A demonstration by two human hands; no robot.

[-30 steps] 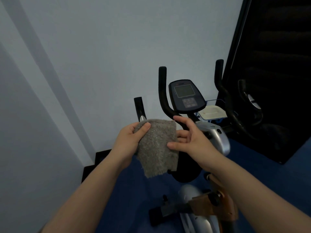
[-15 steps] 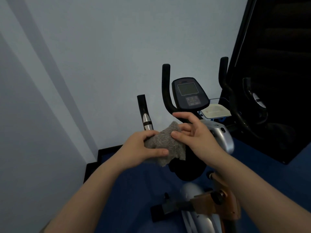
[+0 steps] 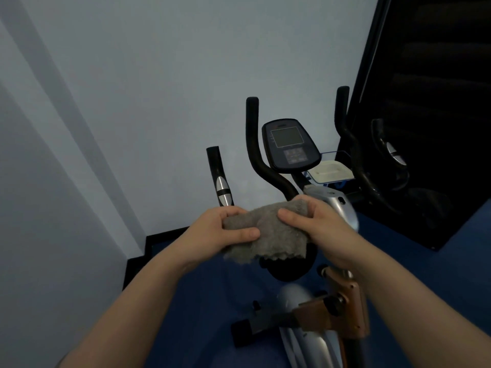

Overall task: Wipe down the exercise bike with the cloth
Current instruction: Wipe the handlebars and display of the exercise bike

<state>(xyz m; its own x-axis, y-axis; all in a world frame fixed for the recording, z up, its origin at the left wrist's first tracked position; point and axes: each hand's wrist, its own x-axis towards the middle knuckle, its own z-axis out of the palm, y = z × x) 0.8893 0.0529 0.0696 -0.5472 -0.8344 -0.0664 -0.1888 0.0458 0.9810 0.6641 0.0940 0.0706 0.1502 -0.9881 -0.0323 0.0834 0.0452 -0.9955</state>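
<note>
cloth (image 3: 265, 232) now bunched, btwn 2 hands

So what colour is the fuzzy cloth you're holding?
The fuzzy cloth is plain grey, clearest in the head view.

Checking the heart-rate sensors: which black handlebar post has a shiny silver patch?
The short straight post farthest left; the two tall curved bars are all black.
</note>
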